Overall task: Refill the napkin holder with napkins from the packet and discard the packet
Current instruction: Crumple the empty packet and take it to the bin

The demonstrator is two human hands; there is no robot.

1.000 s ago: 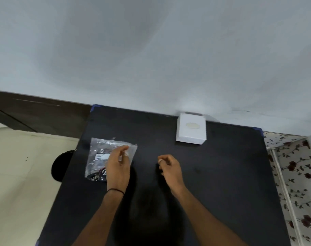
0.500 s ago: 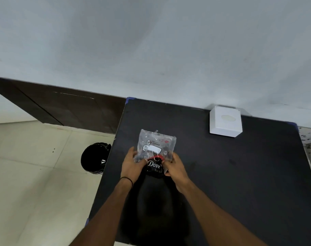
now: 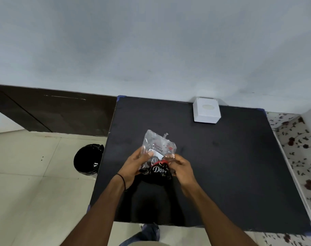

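Note:
A clear plastic tissue packet (image 3: 158,150) with a white label and a black-and-red printed lower end is held above the black table (image 3: 231,171). My left hand (image 3: 135,165) grips its left side, thumb on the label. My right hand (image 3: 181,168) pinches its right edge. The packet looks flat and crumpled; I cannot tell whether napkins are inside. A white square napkin holder (image 3: 206,110) with an oval top opening stands at the table's far edge against the wall.
A bin lined with a black bag (image 3: 88,159) stands on the tiled floor just left of the table. A dark wooden panel (image 3: 50,112) runs along the wall at left. Floral-patterned fabric (image 3: 298,148) lies to the table's right.
The packet lay on the table under my left hand a second ago. Both hands now hold it lifted in front of me, and the view has swung right.

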